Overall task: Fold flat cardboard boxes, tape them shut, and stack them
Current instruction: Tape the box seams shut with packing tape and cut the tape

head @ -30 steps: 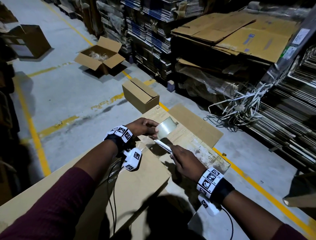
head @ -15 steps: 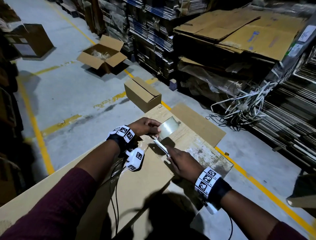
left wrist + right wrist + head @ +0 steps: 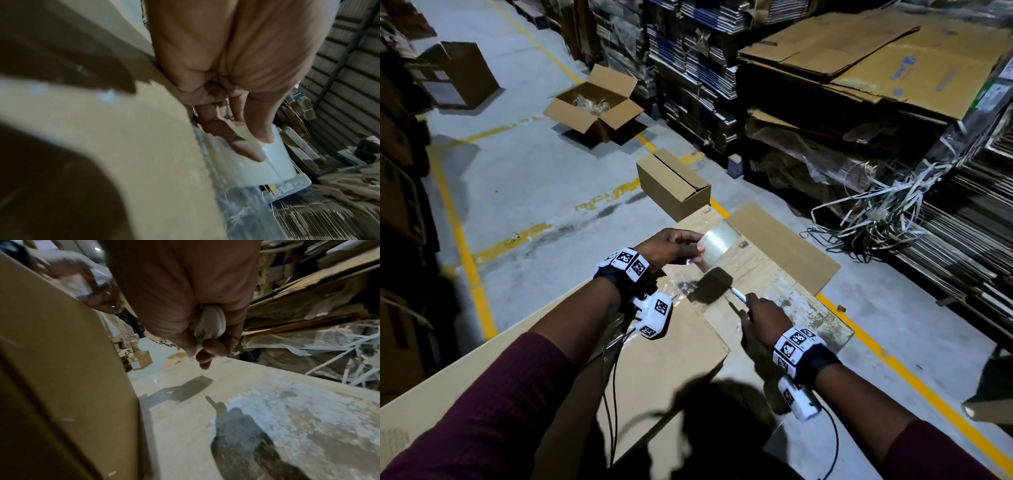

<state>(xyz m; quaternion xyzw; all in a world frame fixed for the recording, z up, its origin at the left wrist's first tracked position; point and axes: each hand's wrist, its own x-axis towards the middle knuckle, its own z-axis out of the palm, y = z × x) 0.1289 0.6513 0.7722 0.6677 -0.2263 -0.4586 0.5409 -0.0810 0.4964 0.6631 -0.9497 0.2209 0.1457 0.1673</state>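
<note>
Step in hand, by my judgement: taping, at the point where the tape is cut. The left hand (image 3: 671,248) pinches a roll of clear packing tape (image 3: 717,245), thumb and fingers curled on it, holding it raised just beyond the far end of the large brown cardboard box (image 3: 599,363) on which both forearms are working. A glossy strip of tape runs from the roll down onto the box end. The right hand (image 3: 765,313) is clenched round a small white-handled cutter (image 3: 738,294), blade pointing toward the roll, just short of the strip. Whether the strip is already severed cannot be told. Next move, as judged: keep the strip taut, draw the blade across it close to the box, then press the loose end flat. A closed brown carton (image 3: 673,185) lies on the floor beyond
</note>
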